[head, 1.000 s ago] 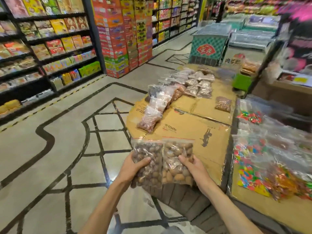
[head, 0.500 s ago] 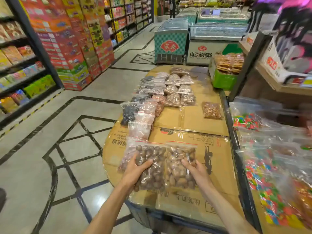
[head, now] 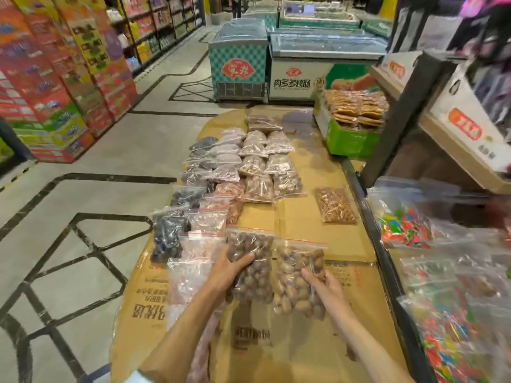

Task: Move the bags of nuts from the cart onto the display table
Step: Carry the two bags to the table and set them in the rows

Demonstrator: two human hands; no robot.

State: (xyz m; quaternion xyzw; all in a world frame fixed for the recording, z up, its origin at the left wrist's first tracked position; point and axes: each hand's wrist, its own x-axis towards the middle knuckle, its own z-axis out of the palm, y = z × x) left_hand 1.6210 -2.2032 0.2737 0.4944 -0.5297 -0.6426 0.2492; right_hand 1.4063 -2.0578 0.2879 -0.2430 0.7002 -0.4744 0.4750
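Rows of nut bags (head: 257, 172) beyond fingers – left hand (head: 226, 268), right hand (head: 322, 283) each clamp 1 bag onto cardboard-topped display table (head: 304, 352) – cart unseen.

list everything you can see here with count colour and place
dark nut bag: one, clear with brown nuts, table's near end, under the left hand
light nut bag: one, clear with tan nuts, just right of it
display table: one, covered in brown cardboard, centre
other snack bags: many, clear, in rows along the table's left and middle
orange snack bag: one, lying alone at the table's right
candy bags: many, multicoloured, right-hand stand
green crate: one, holding tan packets, past the table
freezers: several, teal and white, far end
left hand: grips the dark nut bag
right hand: pinches the light nut bag
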